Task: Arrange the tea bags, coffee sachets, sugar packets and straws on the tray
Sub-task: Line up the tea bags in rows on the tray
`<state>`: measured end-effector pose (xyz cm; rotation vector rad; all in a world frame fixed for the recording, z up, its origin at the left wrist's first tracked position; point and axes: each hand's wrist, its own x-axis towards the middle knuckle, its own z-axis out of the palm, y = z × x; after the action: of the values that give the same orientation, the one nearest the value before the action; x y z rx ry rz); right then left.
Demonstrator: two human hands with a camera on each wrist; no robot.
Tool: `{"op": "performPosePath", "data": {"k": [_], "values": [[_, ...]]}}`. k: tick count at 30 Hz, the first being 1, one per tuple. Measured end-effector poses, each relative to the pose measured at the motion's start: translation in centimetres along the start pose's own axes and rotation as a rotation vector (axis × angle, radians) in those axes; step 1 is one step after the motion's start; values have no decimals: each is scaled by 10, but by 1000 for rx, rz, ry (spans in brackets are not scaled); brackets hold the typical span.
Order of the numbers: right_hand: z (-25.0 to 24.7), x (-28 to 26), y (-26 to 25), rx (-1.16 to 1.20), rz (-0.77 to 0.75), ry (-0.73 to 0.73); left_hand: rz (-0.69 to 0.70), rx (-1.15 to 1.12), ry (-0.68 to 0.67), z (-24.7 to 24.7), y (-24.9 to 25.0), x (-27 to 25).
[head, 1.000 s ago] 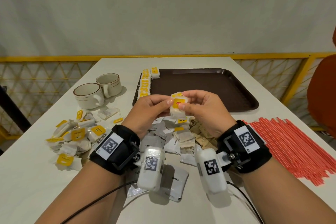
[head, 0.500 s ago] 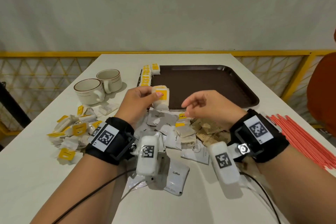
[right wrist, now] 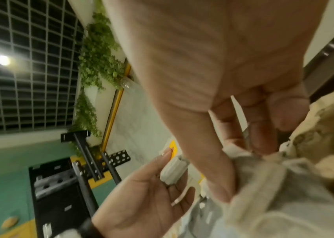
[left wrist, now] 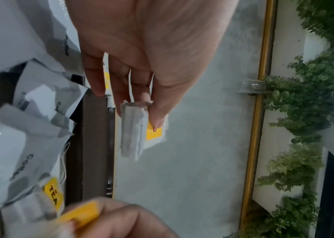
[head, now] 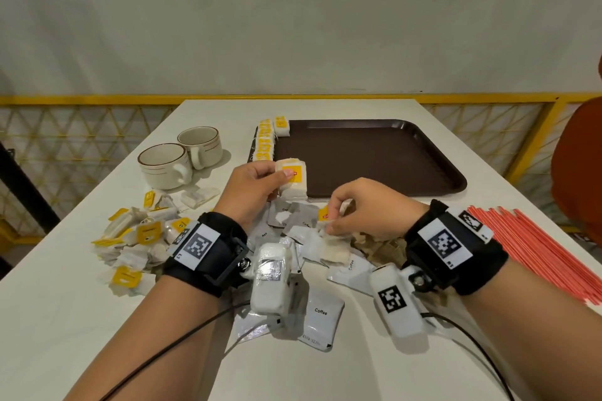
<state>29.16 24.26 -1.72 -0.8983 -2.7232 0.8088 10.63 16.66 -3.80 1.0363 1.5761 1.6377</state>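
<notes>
So from the left: two cups (head: 182,159) and a loose heap of tea bags (head: 136,238) on the table (head: 65,319), untouched. My left hand (head: 250,195) is pinching a small stack of tea bags (head: 293,181) thumb over fingers, held just above the near left corner of the tray (head: 374,159). The row of bags (head: 265,143) already laid runs along the tray's left edge, directly beyond my fingers, so the stack goes forward into that line; left hand is clearly nearer. Right hand (head: 361,208) is down in the mixed pile, fingers curled on another tea bag (head: 329,221). A second ago both hands shared one bag at centre; since then the left has carried it toward the tray and the right dropped away. Straws (head: 537,238) far right
</notes>
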Motion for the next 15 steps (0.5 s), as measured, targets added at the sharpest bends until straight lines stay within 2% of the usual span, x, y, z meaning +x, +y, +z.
{"op": "performPosePath", "data": {"k": [9,13,15], "values": [[11,0,4,858,-9,157,-29,-32,-30,3,1,-3],[20,0,2,1083,46,203,-27,-16,-43,6,2,-6],[24,-2,2,1094,61,239,-15,26,-58,8,1,-6]]}}
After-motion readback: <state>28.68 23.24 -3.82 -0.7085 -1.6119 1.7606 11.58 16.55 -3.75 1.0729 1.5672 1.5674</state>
